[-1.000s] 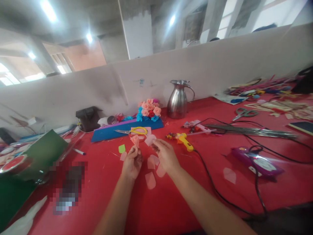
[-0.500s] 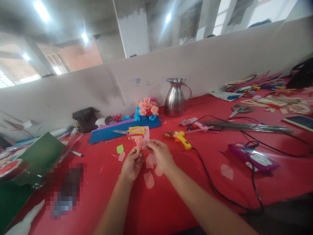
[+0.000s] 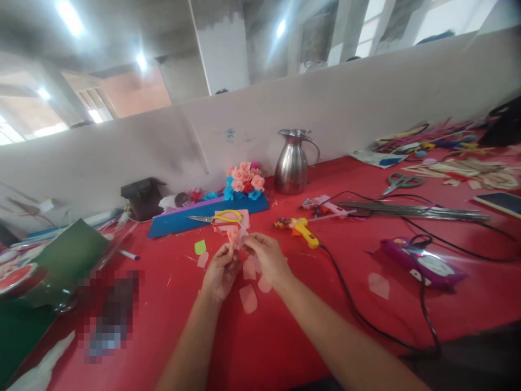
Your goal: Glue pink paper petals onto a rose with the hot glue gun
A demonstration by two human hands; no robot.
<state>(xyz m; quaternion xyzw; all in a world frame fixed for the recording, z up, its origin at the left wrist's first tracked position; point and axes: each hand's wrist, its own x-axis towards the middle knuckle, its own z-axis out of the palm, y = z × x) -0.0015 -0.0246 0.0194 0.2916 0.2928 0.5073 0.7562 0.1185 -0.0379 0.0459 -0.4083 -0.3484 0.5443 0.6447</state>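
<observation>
Between my two hands is a partly formed pink paper flower (image 3: 232,237), its base pinched in the closed fingers of my left hand (image 3: 222,270). My right hand (image 3: 267,258) pinches a pale pink petal (image 3: 241,237) against the flower's right side. Several loose pink petals (image 3: 248,299) lie on the red table under and beside my hands. Just beyond are yellow-handled scissors (image 3: 228,216), resting on a pink sheet (image 3: 245,219). A green paper piece (image 3: 200,247) lies left of my hands.
Right of my hands lie a yellow glue gun (image 3: 304,232), its black cord, a pink glue gun (image 3: 336,208) and a purple power strip (image 3: 423,263). A steel jug (image 3: 291,165) and a paper flower bunch (image 3: 246,181) stand at the back. Green sheets (image 3: 67,255) lie left.
The petal in my right hand has shifted slightly left, closer around the flower. My left hand keeps its hold, nearly still.
</observation>
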